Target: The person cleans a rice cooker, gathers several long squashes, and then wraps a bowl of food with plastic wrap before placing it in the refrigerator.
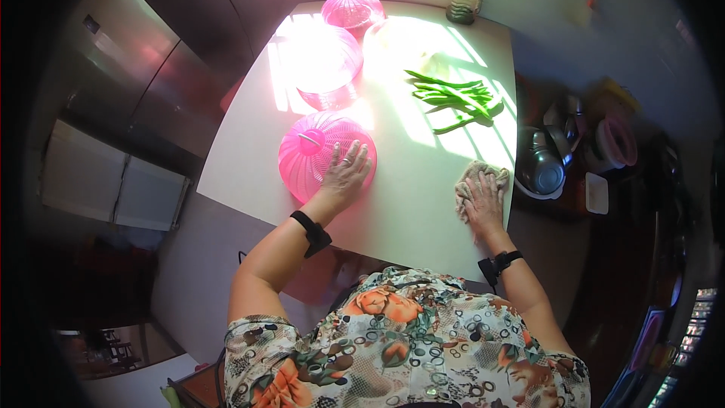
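Note:
On a white table [419,204], my left hand [344,177] rests with spread fingers on the right side of a pink plastic mesh food cover [300,167]. Near the table's right edge, my right hand [485,204] lies flat on a crumpled beige cloth [464,178] and presses it to the tabletop; whether its fingers grip the cloth is not clear. Beyond the right hand lies a loose pile of long green beans or similar pods [453,93] in striped sunlight.
Two more pink covered baskets [334,96] [352,8] stand towards the window, partly washed out by glare. A clear plastic bottle with a red cap [461,3] stands at the far right corner. Right of the table are metal bowls [542,167] and a white tray [596,192].

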Available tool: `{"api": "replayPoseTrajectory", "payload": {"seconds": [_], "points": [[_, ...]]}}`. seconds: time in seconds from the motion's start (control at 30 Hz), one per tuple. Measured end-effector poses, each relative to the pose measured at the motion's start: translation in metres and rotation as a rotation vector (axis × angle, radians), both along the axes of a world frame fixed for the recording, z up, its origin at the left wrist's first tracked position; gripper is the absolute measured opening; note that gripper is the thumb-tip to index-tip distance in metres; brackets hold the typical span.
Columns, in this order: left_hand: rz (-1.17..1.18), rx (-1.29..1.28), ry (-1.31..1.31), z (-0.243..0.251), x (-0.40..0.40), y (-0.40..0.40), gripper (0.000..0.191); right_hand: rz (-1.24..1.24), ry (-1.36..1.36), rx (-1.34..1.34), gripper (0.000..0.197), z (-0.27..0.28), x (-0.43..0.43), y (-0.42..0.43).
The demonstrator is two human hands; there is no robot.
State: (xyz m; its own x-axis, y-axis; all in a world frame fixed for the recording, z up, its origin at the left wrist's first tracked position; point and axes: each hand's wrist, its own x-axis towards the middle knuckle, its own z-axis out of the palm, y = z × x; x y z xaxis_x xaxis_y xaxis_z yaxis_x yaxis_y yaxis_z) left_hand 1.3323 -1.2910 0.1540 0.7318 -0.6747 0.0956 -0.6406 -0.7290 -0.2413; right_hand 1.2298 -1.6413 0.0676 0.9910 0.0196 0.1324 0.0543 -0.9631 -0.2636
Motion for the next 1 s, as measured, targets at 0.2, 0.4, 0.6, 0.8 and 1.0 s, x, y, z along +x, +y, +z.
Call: {"api": "replayPoseTrajectory", "payload": {"seconds": [0.2,0.4,0.6,0.8,1.0], "points": [[0.006,-0.07,-0.082,0.001,-0.013,0.033,0.049,0.101,0.047,0.065,0.058,-0.004,0.0,0.025],[0.125,-0.046,-0.001,0.019,-0.005,0.062,0.052,0.558,0.111,-0.006,0.061,0.008,0.024,0.082],[0.252,-0.307,-0.183,0.066,0.002,0.064,0.058,0.08,0.074,0.022,0.065,0.019,0.101,0.03],[0.503,-0.52,-0.036,0.084,-0.004,0.12,0.049,-0.215,0.148,-0.06,0.065,0.01,0.111,-0.034],[0.584,-0.54,-0.024,0.073,-0.008,0.166,0.035,-0.173,0.111,-0.092,0.064,0.011,0.092,-0.019]]}}
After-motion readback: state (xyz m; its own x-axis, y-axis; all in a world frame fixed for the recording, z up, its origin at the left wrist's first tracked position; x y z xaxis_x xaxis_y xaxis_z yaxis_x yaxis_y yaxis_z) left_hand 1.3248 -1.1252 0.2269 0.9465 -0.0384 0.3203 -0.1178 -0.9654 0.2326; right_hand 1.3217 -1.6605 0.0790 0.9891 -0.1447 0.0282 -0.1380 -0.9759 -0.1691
